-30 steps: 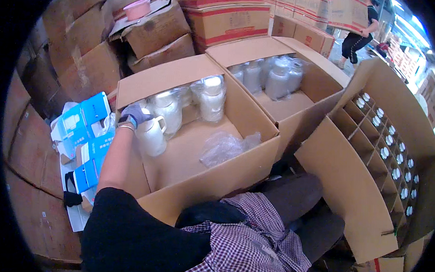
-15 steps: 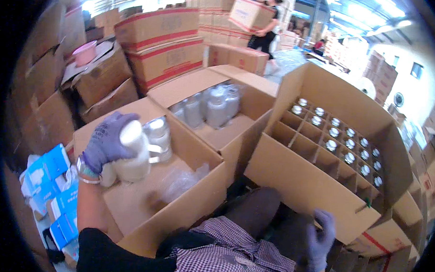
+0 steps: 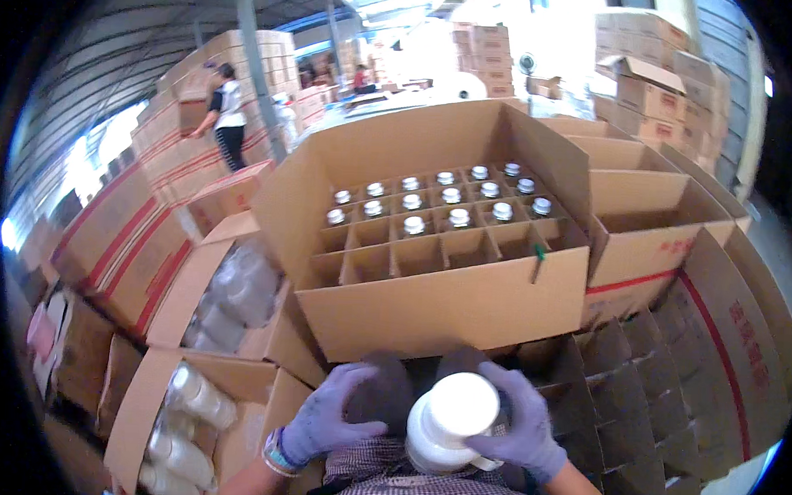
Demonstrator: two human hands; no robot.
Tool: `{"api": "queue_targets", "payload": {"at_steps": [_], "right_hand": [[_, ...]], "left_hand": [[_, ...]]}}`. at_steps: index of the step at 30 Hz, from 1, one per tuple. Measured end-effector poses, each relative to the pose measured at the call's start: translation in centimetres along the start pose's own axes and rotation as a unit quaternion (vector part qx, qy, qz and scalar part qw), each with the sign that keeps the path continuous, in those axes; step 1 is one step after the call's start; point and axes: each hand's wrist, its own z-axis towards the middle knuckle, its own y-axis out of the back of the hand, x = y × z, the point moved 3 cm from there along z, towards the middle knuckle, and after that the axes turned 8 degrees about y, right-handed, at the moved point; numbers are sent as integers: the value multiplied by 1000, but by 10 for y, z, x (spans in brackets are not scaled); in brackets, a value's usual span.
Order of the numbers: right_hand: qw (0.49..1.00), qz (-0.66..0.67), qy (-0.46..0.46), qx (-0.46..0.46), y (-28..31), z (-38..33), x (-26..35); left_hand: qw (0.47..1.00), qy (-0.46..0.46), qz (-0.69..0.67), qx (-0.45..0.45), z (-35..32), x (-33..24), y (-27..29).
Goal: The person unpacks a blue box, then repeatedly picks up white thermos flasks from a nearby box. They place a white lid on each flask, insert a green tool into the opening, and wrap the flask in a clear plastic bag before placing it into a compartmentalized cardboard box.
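You've got a white jar (image 3: pixel 447 421) right at the bottom centre of the view, close to your body and over your checked shirt (image 3: pixel 422 488), with its round top facing up at the camera. Both gloved hands are on it: your right hand (image 3: pixel 514 422) is wrapped around its right side with fingers curled over the top edge, and your left hand (image 3: pixel 331 415) sits on its left side, fingers bent and touching the jar lower down. So the jar is sandwiched between the two hands, neither one spread flat. There's a band on your left wrist (image 3: pixel 275 453). Just ahead of the jar is the big open box (image 3: pixel 437 310) with a cardboard grid inside; the far rows of cells hold jars with shiny lids (image 3: pixel 450 197), the cells nearest you look empty. A small green thing (image 3: pixel 540 252) hangs on the front right edge of it, can't tell what it is. Off to your left, another open box (image 3: pixel 181 406) has wrapped white jars lying in it, and behind that one a box of bagged jars (image 3: pixel 238 286). To your right are stacked cardboard dividers (image 3: pixel 635 404) and more open boxes (image 3: pixel 649 230). Way back on the left, a person (image 3: pixel 226 115) stands by a wall of stacked cartons (image 3: pixel 154 169).
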Motion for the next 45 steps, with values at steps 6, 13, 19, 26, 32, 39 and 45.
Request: {"api": "queue_targets", "payload": {"at_steps": [6,13,19,26,32,39,45], "right_hand": [[982,-50,-166,-73,72,-28,-55],[946,-73,-308,-67,78,-32,-96],[982,49,-182,-5,7,21,-101],[955,-134,250,-91,-64,246,-104],[892,-428,10,149,-96,346,-291],[938,247,-86,226,-154,208,-136],[932,199,-166,255,-95,151,-96]], "left_hand": [[909,210,-224,283,-12,73,-102],[930,106,-350,-43,14,47,-138],[934,5,-135,-331,51,77,-54],[717,121,-560,-398,30,183,33],[817,100,-336,-459,25,135,51],[728,71,-240,-639,-9,137,48],[807,14,-207,-553,7,96,23]]}}
